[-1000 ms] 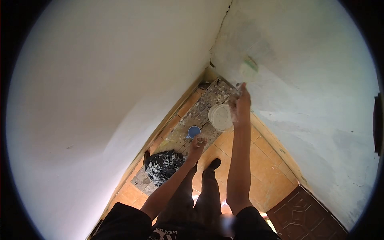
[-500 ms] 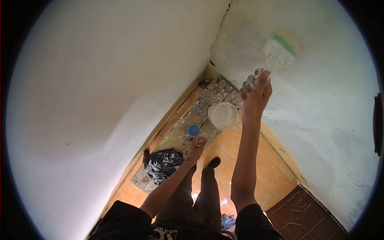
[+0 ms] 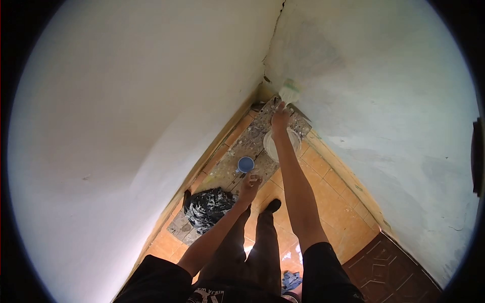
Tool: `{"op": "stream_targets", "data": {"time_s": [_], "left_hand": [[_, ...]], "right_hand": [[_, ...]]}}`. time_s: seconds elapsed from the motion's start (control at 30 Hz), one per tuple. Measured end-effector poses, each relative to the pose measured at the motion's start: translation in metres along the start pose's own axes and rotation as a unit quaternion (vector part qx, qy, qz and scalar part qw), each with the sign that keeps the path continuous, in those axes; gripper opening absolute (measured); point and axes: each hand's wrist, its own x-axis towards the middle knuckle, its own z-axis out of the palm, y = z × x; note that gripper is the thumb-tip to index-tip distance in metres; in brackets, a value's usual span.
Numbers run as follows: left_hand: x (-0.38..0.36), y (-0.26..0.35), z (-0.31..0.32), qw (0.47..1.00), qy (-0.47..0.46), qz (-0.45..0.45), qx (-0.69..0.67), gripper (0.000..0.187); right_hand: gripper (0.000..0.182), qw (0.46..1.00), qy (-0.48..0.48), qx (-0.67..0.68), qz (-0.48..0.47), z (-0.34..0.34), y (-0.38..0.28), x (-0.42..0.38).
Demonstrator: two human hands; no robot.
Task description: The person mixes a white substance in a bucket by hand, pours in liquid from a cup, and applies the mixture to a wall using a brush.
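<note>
My right hand (image 3: 281,119) is closed round the handle of a wide paint brush (image 3: 289,93), whose bristles are against or close to the right wall (image 3: 374,101), low near the corner. Under my right forearm stands a round whitish tub (image 3: 273,146), partly covered by the arm. My left hand (image 3: 249,188) has its fingers curled at the handle side of a blue cup (image 3: 246,164); whether it grips the cup or something else is too small to tell. The cup is on a paint-spattered wooden plank (image 3: 252,136).
A black plastic bag smeared with white (image 3: 207,208) lies at the plank's near end. The left wall (image 3: 111,111) meets the right one at a cracked corner. Orange floor tiles (image 3: 328,202), a brown panelled door (image 3: 394,267) and a blue cloth (image 3: 291,281) are lower down.
My right hand and the brush have moved left and down from higher on the right wall toward the corner. My left hand has hardly moved.
</note>
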Motion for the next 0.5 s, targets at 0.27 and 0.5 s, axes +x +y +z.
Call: {"op": "stream_targets", "data": {"time_s": [0.27,0.5], "left_hand": [[-0.003,0.002,-0.005,0.999,-0.004,-0.024,0.031,0.033],[0.027,-0.013,0.016,0.999,0.013,-0.011,0.043,0.035]], "right_hand": [[0.033,0.943,-0.093,0.193,0.256,-0.049,-0.118,-0.021],[0.026,0.925,-0.128,0.212,0.288,-0.12,-0.148,-0.077]]}}
